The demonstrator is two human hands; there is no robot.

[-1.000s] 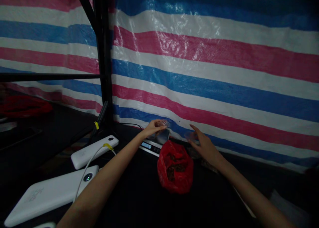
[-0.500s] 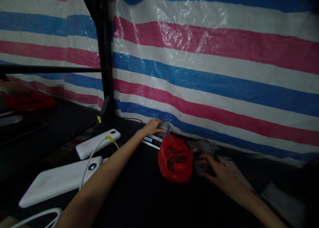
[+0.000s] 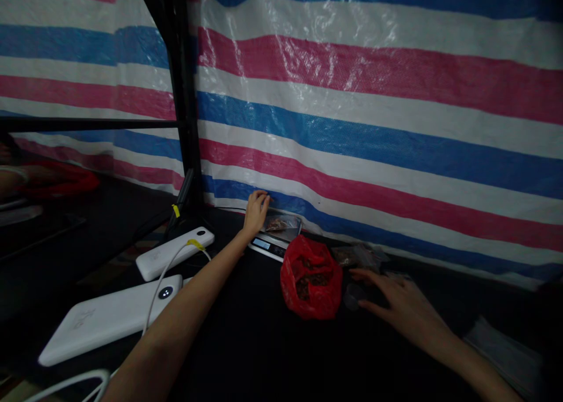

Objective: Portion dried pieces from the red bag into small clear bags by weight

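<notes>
My left hand (image 3: 256, 211) hovers at the left rear of a small digital scale (image 3: 268, 248), its fingers loosely apart and holding nothing. On the scale's pan rests a clear plastic bag (image 3: 277, 223) with brown bits inside. Just in front and to the right sits an open red plastic bag (image 3: 310, 279) filled with loose dark brown pieces. My right hand (image 3: 393, 296) is open beside it, thumb and fingers spread around a small clear round cup (image 3: 352, 296). The thumb tip is close to the cup; whether it touches is too dark to tell.
Two white power banks (image 3: 112, 320) (image 3: 175, 253) with a white cable lie on the left of the black table. More clear bags (image 3: 358, 255) are behind the cup and at the right (image 3: 504, 355). A striped tarp (image 3: 352, 126) hangs behind. Another person's arm (image 3: 35, 176) shows at far left.
My left hand has let go of the clear bag on the scale and moved back and left, uncovering it. My right hand's fingers have opened slightly around the clear cup.
</notes>
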